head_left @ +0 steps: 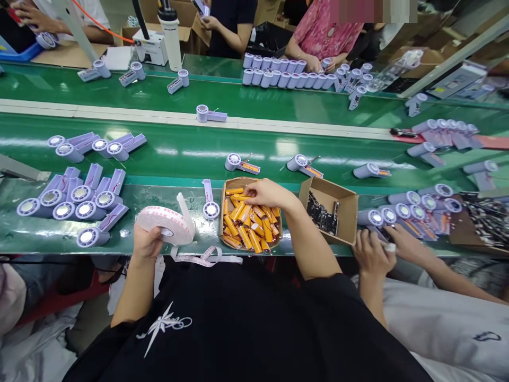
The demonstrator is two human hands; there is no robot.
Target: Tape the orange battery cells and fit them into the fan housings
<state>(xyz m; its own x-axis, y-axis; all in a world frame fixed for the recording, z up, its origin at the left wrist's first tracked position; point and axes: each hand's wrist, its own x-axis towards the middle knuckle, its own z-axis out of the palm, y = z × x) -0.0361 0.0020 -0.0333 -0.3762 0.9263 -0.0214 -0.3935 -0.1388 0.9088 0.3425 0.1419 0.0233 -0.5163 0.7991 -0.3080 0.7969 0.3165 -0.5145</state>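
My left hand (148, 241) grips a roll of white tape with a red-printed liner (165, 222); its loose end stands up at the roll's right side. A peeled strip of the tape (207, 258) curls along the table edge. Over a cardboard box (221, 233) of orange cylindrical batteries (248, 228), my right hand (264, 193) has its fingers pinched on a battery at the back left; the fingertips are partly hidden. Between the roll and the box lies a lilac handheld fan housing (210, 210), its handle open and pointing away, with a thin red wire inside.
Several fan housings (85, 209) cluster at the left. Others ride the green conveyor belt (178, 154), some with orange batteries in their handles. A carton of black circuit boards (350, 217) stands right of the batteries. A co-worker's hands (376, 249) work at the right; more people sit across.
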